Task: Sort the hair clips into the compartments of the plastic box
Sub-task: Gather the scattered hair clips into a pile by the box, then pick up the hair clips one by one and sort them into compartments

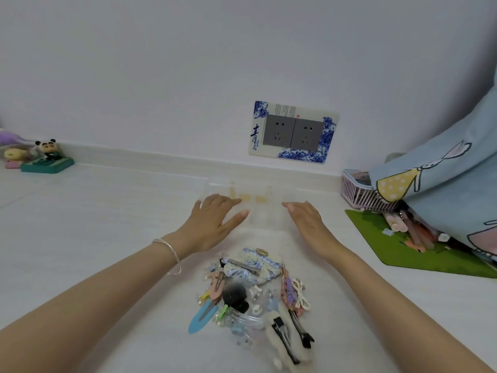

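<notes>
A heap of hair clips (250, 294) lies on the white table in front of me: a blue teardrop clip (201, 317), a black fluffy one (233, 293), black metal clips (282, 337) and a blue-and-white bow. Beyond the heap stands a clear plastic box (265, 208) with compartments, hard to make out against the table. My left hand (215, 219) reaches toward its left side with fingers spread, holding nothing. My right hand (306, 216) reaches toward its right side, fingers apart and empty. Whether either hand touches the box I cannot tell.
A pink basket (357, 192) and a green mat (419, 246) with pens lie at the right, under a light blue cushion (443, 184). A panda figure (48, 157) on a green base stands at the far left. A double socket (293, 131) is on the wall.
</notes>
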